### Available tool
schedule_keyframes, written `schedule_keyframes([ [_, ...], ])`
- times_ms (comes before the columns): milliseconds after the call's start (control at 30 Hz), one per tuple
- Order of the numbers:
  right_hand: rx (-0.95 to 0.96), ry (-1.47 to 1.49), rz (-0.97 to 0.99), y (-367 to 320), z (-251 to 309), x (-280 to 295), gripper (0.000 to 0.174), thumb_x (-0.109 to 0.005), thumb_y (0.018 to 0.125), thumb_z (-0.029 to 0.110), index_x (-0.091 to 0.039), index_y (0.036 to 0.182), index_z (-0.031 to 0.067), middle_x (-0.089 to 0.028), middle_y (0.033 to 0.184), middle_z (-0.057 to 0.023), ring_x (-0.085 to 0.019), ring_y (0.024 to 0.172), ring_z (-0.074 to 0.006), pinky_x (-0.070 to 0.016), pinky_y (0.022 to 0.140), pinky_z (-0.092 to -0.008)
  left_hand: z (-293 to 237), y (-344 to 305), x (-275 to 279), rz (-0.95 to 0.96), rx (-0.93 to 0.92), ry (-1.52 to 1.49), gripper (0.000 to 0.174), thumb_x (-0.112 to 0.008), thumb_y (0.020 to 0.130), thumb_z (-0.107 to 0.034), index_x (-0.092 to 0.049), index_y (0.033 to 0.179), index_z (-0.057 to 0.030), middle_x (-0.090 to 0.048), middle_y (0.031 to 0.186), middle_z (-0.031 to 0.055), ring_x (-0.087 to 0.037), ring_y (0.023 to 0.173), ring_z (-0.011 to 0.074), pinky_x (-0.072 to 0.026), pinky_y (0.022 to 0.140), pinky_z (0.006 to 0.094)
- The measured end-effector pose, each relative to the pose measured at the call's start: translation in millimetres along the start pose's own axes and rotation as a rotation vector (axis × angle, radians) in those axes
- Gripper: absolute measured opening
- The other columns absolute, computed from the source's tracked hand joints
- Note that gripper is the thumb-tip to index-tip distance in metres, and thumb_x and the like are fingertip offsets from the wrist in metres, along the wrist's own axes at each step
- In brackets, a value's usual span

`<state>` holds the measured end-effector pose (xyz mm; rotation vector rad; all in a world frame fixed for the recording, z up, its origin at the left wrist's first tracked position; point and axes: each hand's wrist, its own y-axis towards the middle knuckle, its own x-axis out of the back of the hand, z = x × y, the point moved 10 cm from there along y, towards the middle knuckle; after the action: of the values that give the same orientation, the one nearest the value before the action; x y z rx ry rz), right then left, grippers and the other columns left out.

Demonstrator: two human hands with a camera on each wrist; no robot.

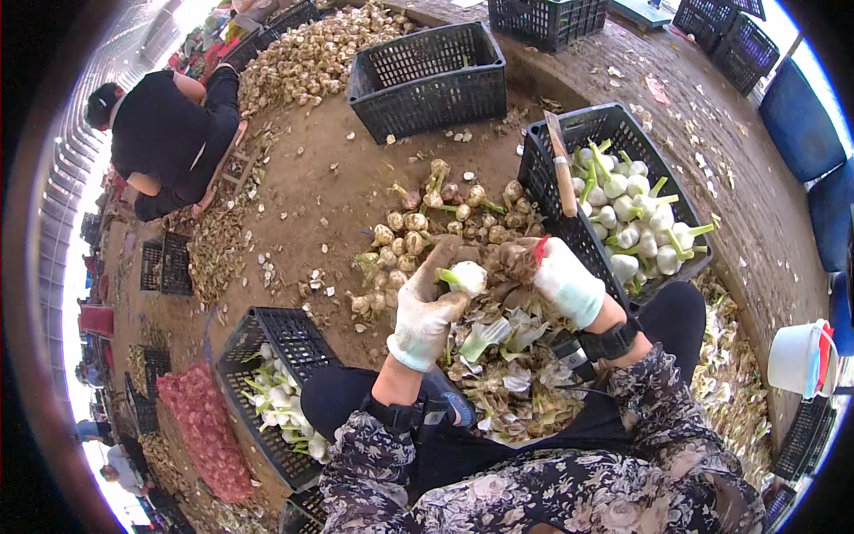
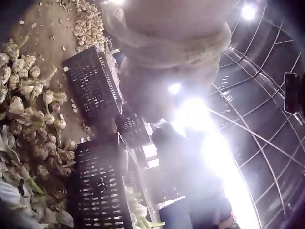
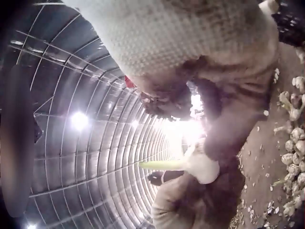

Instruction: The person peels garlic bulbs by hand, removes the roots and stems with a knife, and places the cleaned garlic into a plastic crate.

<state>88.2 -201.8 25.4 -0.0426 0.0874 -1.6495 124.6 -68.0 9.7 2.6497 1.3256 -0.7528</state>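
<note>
In the head view my gloved left hand (image 1: 425,313) holds a white garlic bulb (image 1: 466,279) with a short green stem, thumb and fingers around it. My right hand (image 1: 560,278), in a glove stained brown at the fingers, is just right of the bulb. Something red (image 1: 541,250) shows on that glove. The right wrist view shows the right hand (image 3: 205,62) bent over the bulb (image 3: 202,168), a gap between thumb and fingers. Below the hands lies a heap of peeled skins and leaves (image 1: 507,383). Unpeeled garlic bulbs (image 1: 414,242) lie on the ground beyond them.
A black crate (image 1: 614,116) of cleaned garlic stands at the right, a wooden-handled knife (image 1: 562,169) across its rim. Another crate (image 1: 276,329) of garlic is at the left, beside a red mesh sack (image 1: 206,427). A further crate (image 1: 427,80) stands ahead. Another person (image 1: 169,133) bends at upper left.
</note>
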Motion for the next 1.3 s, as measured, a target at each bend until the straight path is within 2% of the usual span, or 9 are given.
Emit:
schedule_keyframes([
  [67,-0.331,-0.100,-0.066,-10,-9,-4,0.029,-0.061,0.076,0.020,-0.061,0.095,-0.0016,-0.063,0.075,-0.0086,-0.056,0.069,-0.0119,-0.0455,0.063,-0.0274,-5,-1,0,-0.069,-0.022,0.097,0.063,-0.054,0.071,0.010,-0.036,0.130,0.0014,-0.051,0.119,0.0113,-0.053,0.104,0.0170,-0.0423,0.089,0.0283],
  [200,0.050,-0.497,-0.174,-6,13,-14,0.031,-0.065,0.071,0.025,-0.059,0.084,-0.0030,-0.059,0.076,-0.0229,-0.058,0.074,-0.0373,-0.0453,0.063,-0.0374,-9,0,-5,-0.061,-0.077,0.123,0.062,-0.052,0.071,0.013,-0.037,0.130,0.0002,-0.052,0.119,0.0123,-0.053,0.103,0.0162,-0.0423,0.090,0.0274],
  [433,-0.081,0.110,-0.203,-8,-26,-4,0.024,-0.063,0.078,0.017,-0.058,0.091,-0.0026,-0.061,0.077,-0.0156,-0.060,0.071,-0.0150,-0.0461,0.064,-0.0269,-8,0,0,-0.055,-0.093,0.089,0.070,-0.066,0.068,0.001,-0.035,0.131,0.0000,-0.050,0.121,0.0144,-0.052,0.107,0.0216,-0.0424,0.092,0.0329],
  [600,0.155,-0.621,-0.339,-15,30,-21,0.021,-0.062,0.065,0.009,-0.056,0.085,0.0029,-0.059,0.079,-0.0172,-0.057,0.076,-0.0367,-0.0468,0.066,-0.0390,-4,-1,-6,-0.009,-0.111,0.159,0.071,-0.067,0.070,-0.006,-0.034,0.132,-0.0011,-0.046,0.125,0.0138,-0.050,0.110,0.0203,-0.0421,0.092,0.0319],
  [833,0.280,-0.620,-0.336,-18,36,-46,0.015,-0.061,0.074,0.010,-0.057,0.087,0.0028,-0.059,0.078,-0.0165,-0.059,0.072,-0.0343,-0.0467,0.065,-0.0368,-22,-4,1,-0.181,-0.127,0.126,0.049,-0.045,0.086,-0.027,-0.042,0.126,0.0013,-0.050,0.123,0.0108,-0.048,0.112,0.0198,-0.0364,0.097,0.0325],
  [967,-0.026,-0.502,-0.529,-12,-31,10,0.015,-0.058,0.079,0.013,-0.056,0.084,-0.0010,-0.059,0.072,-0.0190,-0.059,0.068,-0.0301,-0.0448,0.059,-0.0341,-12,0,13,-0.169,-0.175,-0.449,0.053,-0.052,0.079,-0.021,-0.042,0.125,0.0043,-0.049,0.124,0.0152,-0.052,0.106,0.0259,-0.0391,0.095,0.0392],
  [1133,-0.282,-0.909,-0.070,-22,-74,5,0.014,-0.055,0.077,0.014,-0.063,0.081,0.0030,-0.059,0.074,-0.0167,-0.059,0.071,-0.0300,-0.0457,0.065,-0.0353,-8,2,30,-0.120,-0.135,-0.468,0.046,-0.049,0.085,-0.021,-0.043,0.124,0.0019,-0.053,0.118,0.0139,-0.056,0.097,0.0215,-0.0495,0.080,0.0312],
  [1167,0.050,-0.953,-0.181,-17,-42,2,0.013,-0.059,0.073,0.011,-0.062,0.082,0.0030,-0.059,0.079,-0.0141,-0.059,0.077,-0.0297,-0.0464,0.069,-0.0345,-4,3,33,-0.168,-0.100,-0.441,0.044,-0.048,0.086,-0.022,-0.044,0.123,0.0018,-0.054,0.115,0.0137,-0.057,0.093,0.0209,-0.0505,0.075,0.0312],
  [1300,0.230,-0.438,-0.083,-14,24,-29,0.053,-0.067,0.067,0.017,-0.051,0.116,0.0077,-0.054,0.106,-0.0153,-0.051,0.101,-0.0312,-0.0423,0.086,-0.0341,-18,-4,21,-0.229,-0.123,-0.134,0.043,-0.042,0.090,-0.026,-0.044,0.124,0.0018,-0.055,0.112,0.0123,-0.056,0.087,0.0173,-0.0475,0.074,0.0297],
])
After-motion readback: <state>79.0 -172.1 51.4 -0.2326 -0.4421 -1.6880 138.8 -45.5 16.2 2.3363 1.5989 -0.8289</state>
